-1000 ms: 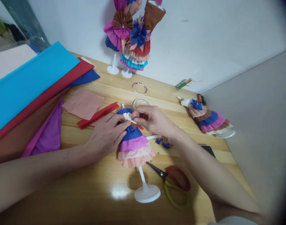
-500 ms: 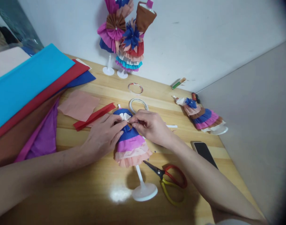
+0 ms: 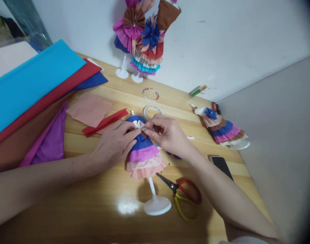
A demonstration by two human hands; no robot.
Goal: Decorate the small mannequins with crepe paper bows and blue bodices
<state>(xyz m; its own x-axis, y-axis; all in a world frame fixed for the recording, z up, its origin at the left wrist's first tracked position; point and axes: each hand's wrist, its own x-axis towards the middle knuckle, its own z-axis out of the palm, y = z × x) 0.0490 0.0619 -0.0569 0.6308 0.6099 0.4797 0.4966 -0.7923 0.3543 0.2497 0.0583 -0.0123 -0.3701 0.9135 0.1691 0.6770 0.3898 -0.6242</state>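
A small paper dress doll (image 3: 144,156) on a white stand (image 3: 157,205) lies tilted on the wooden table (image 3: 94,203). Its skirt has blue, purple and peach crepe layers. My left hand (image 3: 114,144) presses on the doll's left side at the waist. My right hand (image 3: 165,134) pinches a small white folded paper piece (image 3: 138,124) at the doll's chest. Both thumbs and forefingers meet at that piece.
Red-and-yellow scissors (image 3: 184,195) lie right of the stand. A phone (image 3: 221,165) and a finished doll (image 3: 221,128) sit at right. Crepe paper sheets (image 3: 33,88) cover the left. Two tape rolls (image 3: 151,101) and two standing dolls (image 3: 142,37) are behind.
My hands keep working at the doll's chest with small finger shifts; the view wobbles slightly. The doll stays in place.
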